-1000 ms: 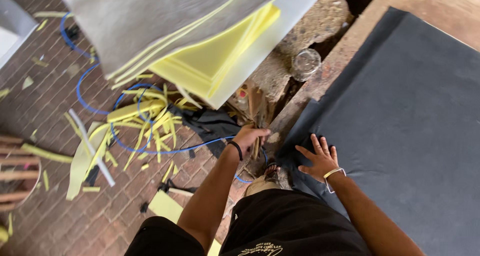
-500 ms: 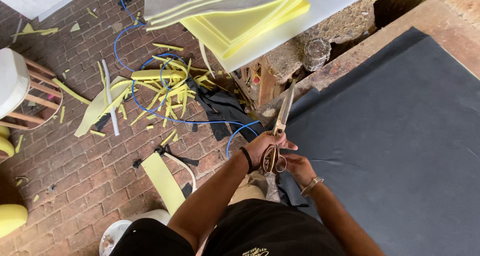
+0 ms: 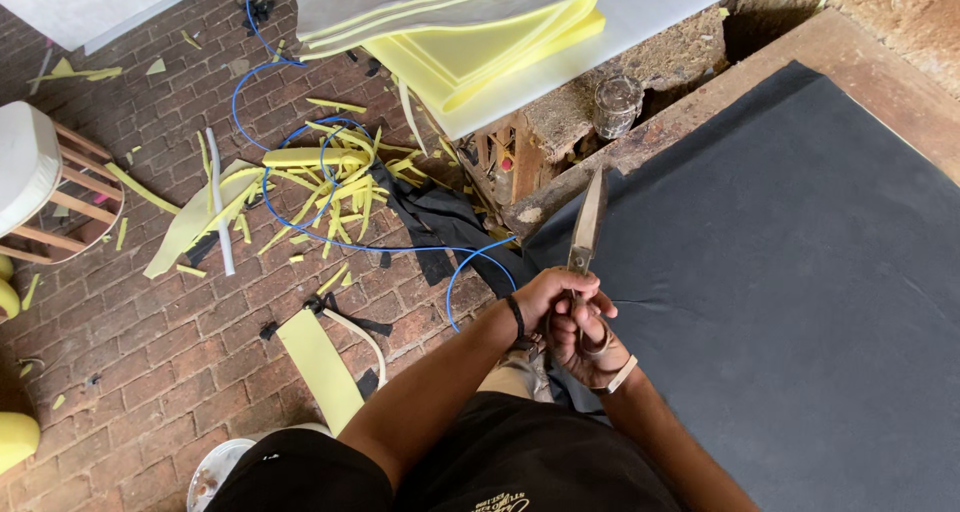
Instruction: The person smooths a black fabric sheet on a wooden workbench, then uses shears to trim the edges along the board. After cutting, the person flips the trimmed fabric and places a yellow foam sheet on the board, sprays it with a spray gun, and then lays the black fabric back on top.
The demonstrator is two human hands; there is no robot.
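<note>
Scissors [image 3: 585, 234] held upright in front of the body, blades shut and pointing away, over the near edge of the dark sheet [image 3: 800, 272]. Both hands wrapped round the handles: left hand [image 3: 545, 300] closed on them from the left, right hand [image 3: 590, 347] closed just below and behind, fingers through or over the loops. Hands touching one another, pressed together.

Handles almost wholly hidden by the fingers; which fingers pass through the loops, impossible to tell. Dark band on the left wrist, pale band on the right. Lower body cut off by the bottom edge.

Dark sheet spread flat over a wooden surface [image 3: 850, 62], bare wood showing along the far edge. Beyond its corner, a glass jar [image 3: 617, 102] on rough masonry. Higher up, a stack of yellow foam [image 3: 480, 47] under grey sheets on a white board. To the left, brick floor [image 3: 120, 352] strewn with yellow foam scraps [image 3: 310, 187], a blue cable [image 3: 300, 212] looping through them, dark cloth [image 3: 440, 222] beside. Wooden stool [image 3: 50, 192] with a white seat at the far left, partly cut off.
</note>
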